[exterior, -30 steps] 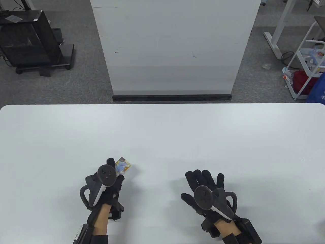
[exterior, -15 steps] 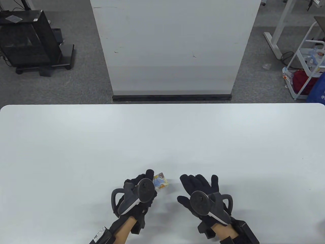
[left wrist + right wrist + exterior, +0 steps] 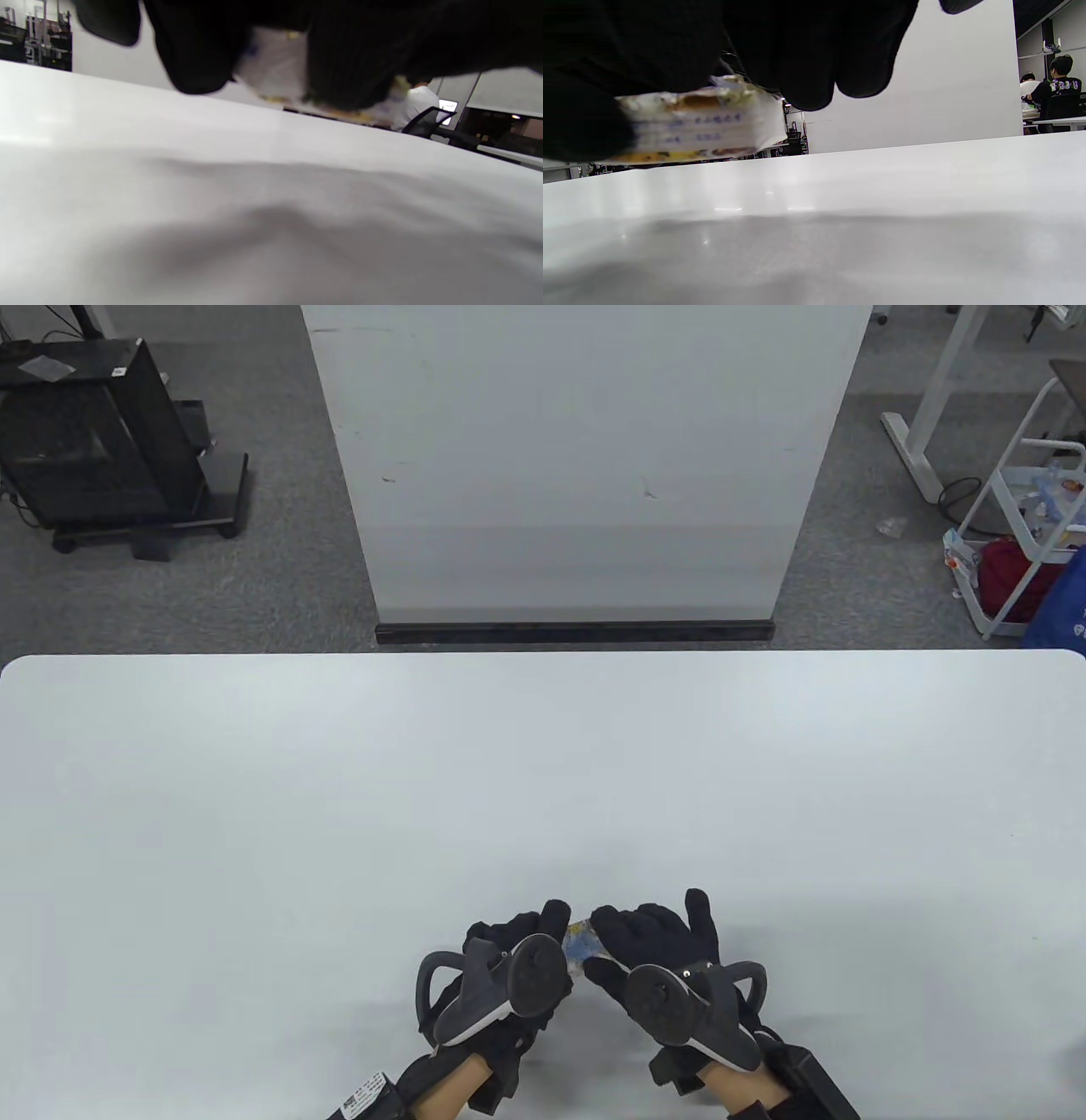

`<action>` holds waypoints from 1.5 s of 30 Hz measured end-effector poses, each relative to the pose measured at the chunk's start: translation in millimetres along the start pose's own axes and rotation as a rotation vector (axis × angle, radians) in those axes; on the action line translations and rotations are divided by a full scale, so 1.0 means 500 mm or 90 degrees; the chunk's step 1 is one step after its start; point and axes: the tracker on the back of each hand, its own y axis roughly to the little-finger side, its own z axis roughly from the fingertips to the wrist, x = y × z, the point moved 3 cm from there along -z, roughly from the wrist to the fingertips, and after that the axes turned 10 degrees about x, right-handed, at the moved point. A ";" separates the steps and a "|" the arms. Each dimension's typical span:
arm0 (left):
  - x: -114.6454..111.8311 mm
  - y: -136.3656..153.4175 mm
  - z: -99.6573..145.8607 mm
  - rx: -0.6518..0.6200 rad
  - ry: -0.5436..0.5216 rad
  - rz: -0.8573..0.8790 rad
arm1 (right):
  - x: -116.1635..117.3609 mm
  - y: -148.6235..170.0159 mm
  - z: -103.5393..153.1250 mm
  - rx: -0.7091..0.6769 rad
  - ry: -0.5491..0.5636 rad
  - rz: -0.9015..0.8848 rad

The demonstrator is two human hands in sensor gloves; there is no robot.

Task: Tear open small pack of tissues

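A small tissue pack (image 3: pixel 579 946) with a colourful printed wrapper is held above the white table (image 3: pixel 543 780) near its front edge, mostly hidden between my two hands. My left hand (image 3: pixel 543 937) grips its left side. My right hand (image 3: pixel 615 942) grips its right side, fingers over the top. In the right wrist view the pack (image 3: pixel 704 127) sits under my gloved fingers (image 3: pixel 806 63), clear of the table. In the left wrist view the pack (image 3: pixel 275 67) shows blurred between my fingers (image 3: pixel 348 63).
A white partition panel (image 3: pixel 577 466) stands beyond the table's far edge. A black cabinet (image 3: pixel 93 441) is on the floor at back left, a white cart (image 3: pixel 1031 534) at back right.
My left hand carried the pack from the left to the centre front. My right hand moved left and closed its fingers onto the pack, so both hands now hold it.
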 end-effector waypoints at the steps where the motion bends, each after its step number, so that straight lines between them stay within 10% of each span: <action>1: 0.000 -0.002 0.001 -0.006 0.006 0.000 | -0.001 0.000 0.001 0.001 0.000 0.002; 45: 0.020 0.022 -0.016 0.008 -0.008 0.069 | -0.019 0.079 -0.014 0.089 0.027 -0.117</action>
